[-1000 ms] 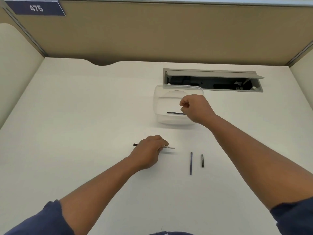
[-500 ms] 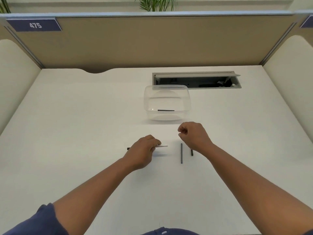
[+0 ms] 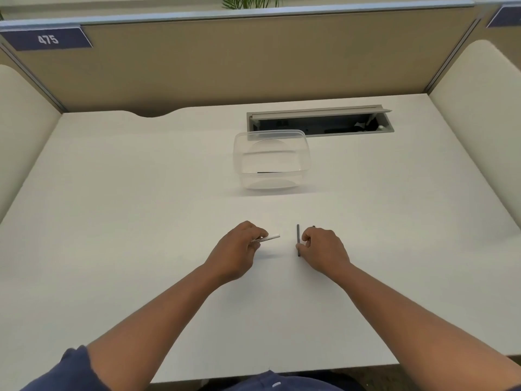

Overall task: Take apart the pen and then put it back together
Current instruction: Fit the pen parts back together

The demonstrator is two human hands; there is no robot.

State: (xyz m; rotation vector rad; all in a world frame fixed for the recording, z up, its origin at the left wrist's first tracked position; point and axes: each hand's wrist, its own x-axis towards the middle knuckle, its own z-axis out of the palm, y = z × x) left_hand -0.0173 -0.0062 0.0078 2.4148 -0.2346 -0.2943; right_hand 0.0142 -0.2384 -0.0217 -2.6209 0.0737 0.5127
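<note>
My left hand (image 3: 238,249) is closed around a thin white pen refill (image 3: 269,238), whose tip pokes out to the right and is lifted slightly off the desk. My right hand (image 3: 321,251) rests on the desk with thumb and forefinger pinching a slim dark pen barrel (image 3: 298,235) that lies pointing away from me. A short dark pen piece (image 3: 313,226) just shows behind the right hand's knuckles. Another dark pen part (image 3: 267,173) lies inside the clear plastic container (image 3: 270,136).
The clear plastic container stands on the white desk (image 3: 141,221) beyond my hands. Behind it is an open cable tray slot (image 3: 318,122). Beige partition walls close the back and both sides; a label reads 475 (image 3: 48,39).
My right hand came back from the container toward me and came down onto the dark barrel. My left hand lifted the refill slightly. The camera view tilted up.
</note>
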